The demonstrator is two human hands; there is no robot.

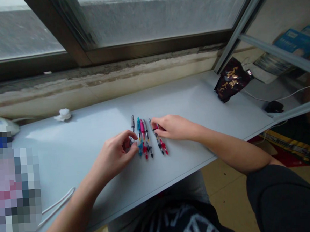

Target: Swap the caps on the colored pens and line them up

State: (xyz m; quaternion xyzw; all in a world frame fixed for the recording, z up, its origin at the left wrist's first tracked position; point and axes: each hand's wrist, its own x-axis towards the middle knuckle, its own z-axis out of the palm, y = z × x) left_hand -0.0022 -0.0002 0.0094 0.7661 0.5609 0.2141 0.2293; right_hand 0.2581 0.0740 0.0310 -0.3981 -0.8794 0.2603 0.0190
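Several pens (142, 130) lie side by side in a row on the pale desk, with blue, pink, red and black among their colours. At the row's left end, my left hand (117, 151) curls thumb and index finger around a dark pen (132, 121), whose top shows above the finger; its lower part is partly hidden. My right hand (173, 127) has its fingers closed at the upper part of the red pen (164, 147) on the right end. Close by its fingertips lies a black pen (158, 143), slanting alongside the red one.
The desk (182, 100) runs along a window wall. A crumpled white tissue (63, 115) lies at the back left, and a white cable (57, 202) at the front left. A dark package (233, 79) stands at the back right by a metal frame (241, 37). The left edge is pixelated.
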